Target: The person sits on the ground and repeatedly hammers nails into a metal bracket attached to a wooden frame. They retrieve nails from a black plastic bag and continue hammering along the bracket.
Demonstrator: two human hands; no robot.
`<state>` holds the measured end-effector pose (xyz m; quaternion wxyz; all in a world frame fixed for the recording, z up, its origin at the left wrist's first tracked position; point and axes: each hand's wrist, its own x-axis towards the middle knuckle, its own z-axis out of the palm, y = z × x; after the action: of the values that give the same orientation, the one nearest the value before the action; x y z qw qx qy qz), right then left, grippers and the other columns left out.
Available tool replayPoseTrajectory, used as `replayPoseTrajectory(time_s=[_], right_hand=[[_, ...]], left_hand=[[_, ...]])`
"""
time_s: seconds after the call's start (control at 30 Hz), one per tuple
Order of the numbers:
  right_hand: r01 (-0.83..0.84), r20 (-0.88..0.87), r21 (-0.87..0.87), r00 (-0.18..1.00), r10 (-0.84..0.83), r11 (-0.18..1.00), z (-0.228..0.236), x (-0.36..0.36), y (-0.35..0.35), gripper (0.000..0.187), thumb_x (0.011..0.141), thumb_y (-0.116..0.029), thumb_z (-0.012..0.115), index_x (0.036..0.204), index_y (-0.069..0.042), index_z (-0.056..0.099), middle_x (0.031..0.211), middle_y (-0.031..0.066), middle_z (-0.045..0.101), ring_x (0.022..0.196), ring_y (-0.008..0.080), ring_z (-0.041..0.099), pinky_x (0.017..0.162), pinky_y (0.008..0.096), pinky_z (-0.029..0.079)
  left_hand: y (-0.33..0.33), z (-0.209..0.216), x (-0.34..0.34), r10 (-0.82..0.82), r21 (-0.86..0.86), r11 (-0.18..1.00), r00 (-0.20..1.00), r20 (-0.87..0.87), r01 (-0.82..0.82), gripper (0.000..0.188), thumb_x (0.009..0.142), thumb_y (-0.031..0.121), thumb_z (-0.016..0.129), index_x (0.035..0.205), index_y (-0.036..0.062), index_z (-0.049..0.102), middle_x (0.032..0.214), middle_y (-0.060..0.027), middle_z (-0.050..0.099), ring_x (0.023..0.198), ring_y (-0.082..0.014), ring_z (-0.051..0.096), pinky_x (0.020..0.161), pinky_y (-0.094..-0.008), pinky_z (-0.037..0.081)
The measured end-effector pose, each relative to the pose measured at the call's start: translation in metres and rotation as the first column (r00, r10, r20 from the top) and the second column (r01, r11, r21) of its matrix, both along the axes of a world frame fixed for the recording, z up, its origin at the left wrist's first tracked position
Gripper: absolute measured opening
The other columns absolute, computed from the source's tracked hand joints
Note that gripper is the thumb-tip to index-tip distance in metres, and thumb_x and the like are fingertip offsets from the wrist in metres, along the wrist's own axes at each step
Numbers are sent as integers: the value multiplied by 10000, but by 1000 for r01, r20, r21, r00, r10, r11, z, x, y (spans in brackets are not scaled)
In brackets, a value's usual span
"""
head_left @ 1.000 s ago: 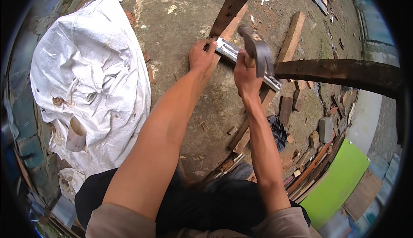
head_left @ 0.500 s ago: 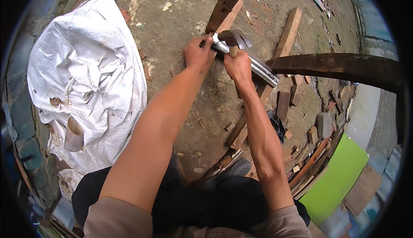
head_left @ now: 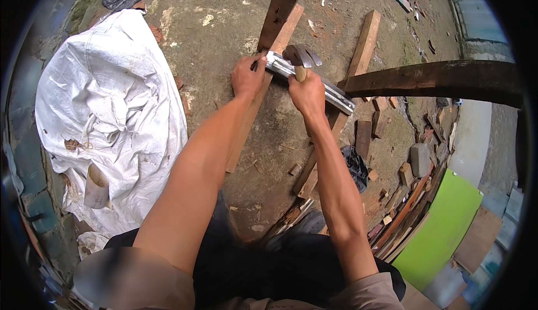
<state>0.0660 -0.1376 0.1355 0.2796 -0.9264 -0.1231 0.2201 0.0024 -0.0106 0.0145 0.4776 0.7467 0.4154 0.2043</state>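
Note:
A silvery metal channel [head_left: 330, 93] rests slantwise across two wooden beams. At its left end, beside an upright dark timber [head_left: 280, 13], my left hand [head_left: 247, 77] has thumb and fingers closed; what they pinch is hidden. My right hand [head_left: 308, 94] grips the wooden handle of a claw hammer [head_left: 301, 56]. The hammer's dark head is over the channel, right of my left fingertips, with its claw pointing right. Beneath my left hand runs the left wooden beam [head_left: 245, 131]; the right wooden beam [head_left: 365, 41] passes under the channel's other end.
A white sack sheet [head_left: 112, 103] covers the left side, with a short tube [head_left: 96, 188] on it. Another dark timber [head_left: 431, 79] reaches in from the right. Wood offcuts [head_left: 363, 139], a grey block [head_left: 420, 160] and a green board [head_left: 440, 231] lie at lower right.
The whole view has shifted slightly. The hammer head has moved a little right, away from my left fingertips. My left hand stays at the channel's left end.

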Motion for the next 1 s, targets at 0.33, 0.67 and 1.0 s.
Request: replayPoseTrajectory(time_s=[0.33,0.67,1.0], right_hand=[[-115,139,578,989,42,808,88,-8,-24,351,992,-324,636,1131,-5,595,719,50,590,605,145,583,556,320,477],[73,-18,387,997,-72,919,50,-38,-37,303,1004,-273,613,1120,-13,510,671,13,517,501,93,518,433,267,417],[259,-375,398,922,-102,880,19,-64,-68,400,1019,-352,555,1222,-12,502,715,69,555,457,157,557,397,325,434]], left_hand=[[-4,3,-3,29,18,999,999,16,-30,331,933,387,645,1086,115,755,1093,-123,690,1045,-344,647,918,-441,502],[-3,5,-16,-90,72,993,993,-72,95,466,952,422,572,1246,73,669,1205,-189,649,1127,-374,597,991,-451,452],[-44,27,-105,-266,269,830,770,-579,489,1053,818,627,668,1537,-13,242,1592,-180,308,1505,-318,232,1233,-474,170]])
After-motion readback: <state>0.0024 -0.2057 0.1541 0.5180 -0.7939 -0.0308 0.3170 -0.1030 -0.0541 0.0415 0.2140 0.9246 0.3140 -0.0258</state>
